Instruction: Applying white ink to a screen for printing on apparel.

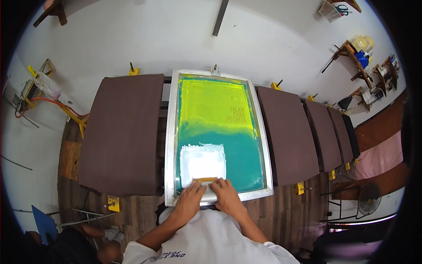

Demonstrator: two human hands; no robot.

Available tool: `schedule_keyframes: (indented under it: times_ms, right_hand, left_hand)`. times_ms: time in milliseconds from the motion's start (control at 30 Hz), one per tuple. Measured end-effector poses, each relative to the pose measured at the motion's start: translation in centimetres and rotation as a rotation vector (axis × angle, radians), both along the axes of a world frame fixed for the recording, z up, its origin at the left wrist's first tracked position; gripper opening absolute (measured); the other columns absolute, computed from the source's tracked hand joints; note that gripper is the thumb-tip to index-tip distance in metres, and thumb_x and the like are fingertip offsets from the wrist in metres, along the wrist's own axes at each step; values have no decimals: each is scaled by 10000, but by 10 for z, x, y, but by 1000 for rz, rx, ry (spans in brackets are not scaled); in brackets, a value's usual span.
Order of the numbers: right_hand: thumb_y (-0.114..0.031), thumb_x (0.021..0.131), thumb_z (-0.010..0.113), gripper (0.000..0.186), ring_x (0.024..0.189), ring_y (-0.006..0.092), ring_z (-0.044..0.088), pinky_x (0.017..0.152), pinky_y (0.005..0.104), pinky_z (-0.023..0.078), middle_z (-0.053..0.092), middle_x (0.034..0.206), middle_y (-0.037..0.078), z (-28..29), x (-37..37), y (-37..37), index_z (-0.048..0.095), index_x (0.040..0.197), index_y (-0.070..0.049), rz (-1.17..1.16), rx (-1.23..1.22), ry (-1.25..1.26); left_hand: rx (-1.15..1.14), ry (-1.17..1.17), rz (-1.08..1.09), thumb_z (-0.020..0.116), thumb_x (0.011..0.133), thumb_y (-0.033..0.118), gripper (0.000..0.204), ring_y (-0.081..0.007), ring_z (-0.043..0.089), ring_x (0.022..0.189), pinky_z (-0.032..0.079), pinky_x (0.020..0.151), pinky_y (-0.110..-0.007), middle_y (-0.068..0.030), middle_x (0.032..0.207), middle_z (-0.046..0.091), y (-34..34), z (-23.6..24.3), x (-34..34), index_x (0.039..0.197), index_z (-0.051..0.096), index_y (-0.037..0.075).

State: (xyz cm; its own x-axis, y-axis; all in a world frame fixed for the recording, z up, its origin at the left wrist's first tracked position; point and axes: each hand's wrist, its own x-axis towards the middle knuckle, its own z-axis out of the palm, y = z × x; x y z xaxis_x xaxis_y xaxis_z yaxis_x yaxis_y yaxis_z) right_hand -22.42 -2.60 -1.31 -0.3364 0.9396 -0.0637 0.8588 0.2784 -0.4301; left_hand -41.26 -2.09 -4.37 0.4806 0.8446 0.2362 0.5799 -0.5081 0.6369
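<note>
A silk-screen frame [171,132] with a silver metal border lies lengthwise in front of me. Its mesh is yellow-green at the far half and teal at the near half, with printed lettering toward the far right. A patch of white ink [202,160] covers the near left of the mesh. At the near edge of that patch is a squeegee [205,179] with a yellowish strip. My left hand [190,198] and my right hand [225,196] are closed on it side by side, fingers forward. Part of the squeegee is hidden under my hands.
A brown padded platen [123,132] stands left of the frame; several more, including a brown platen [288,136], run off to the right. Yellow clamps [300,188] stick out at their ends. A fan [369,198] stands at right. Another person [79,242] is at lower left.
</note>
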Motion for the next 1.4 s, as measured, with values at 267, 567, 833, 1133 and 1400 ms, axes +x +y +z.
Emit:
schedule_keyframes:
  times_ms: [267,567,833,1133,1400]
  right_hand:
    - [-18,647,689,382,896,379,640,775,465,541,660,950,166,28,2,64,693,1026,-65,26,24,20]
    - [26,622,684,420,992,399,587,831,453,527,625,1048,186,-2,0,59,640,1035,-35,-38,93,73]
    - [34,633,666,509,1021,387,582,892,441,509,625,1124,172,28,-6,11,628,1131,-60,-15,-169,14]
    - [55,633,677,524,1046,375,593,864,440,531,645,1115,153,3,-2,84,645,1144,-60,-88,96,25]
    - [19,601,728,586,1094,378,566,894,440,522,591,1211,181,12,-6,-2,613,1173,-36,-57,-29,56]
  left_hand:
    - [-154,-112,0,568,712,-114,474,-398,644,1019,512,914,-439,-229,1123,663,61,32,1,1166,647,-6]
    - [30,-55,24,579,703,-128,401,-405,659,936,547,831,-447,-221,1134,630,60,-2,4,1080,663,-20]
    - [-266,-22,-57,605,721,-79,430,-393,625,1079,490,939,-467,-239,1135,650,18,32,-6,1146,637,-25]
    - [-60,-45,40,595,672,-141,494,-407,634,1018,524,896,-451,-218,1196,623,89,16,6,1146,643,-10]
    - [-90,109,-59,639,670,-98,591,-418,585,1148,510,927,-457,-235,1367,521,-2,15,-9,1250,589,3]
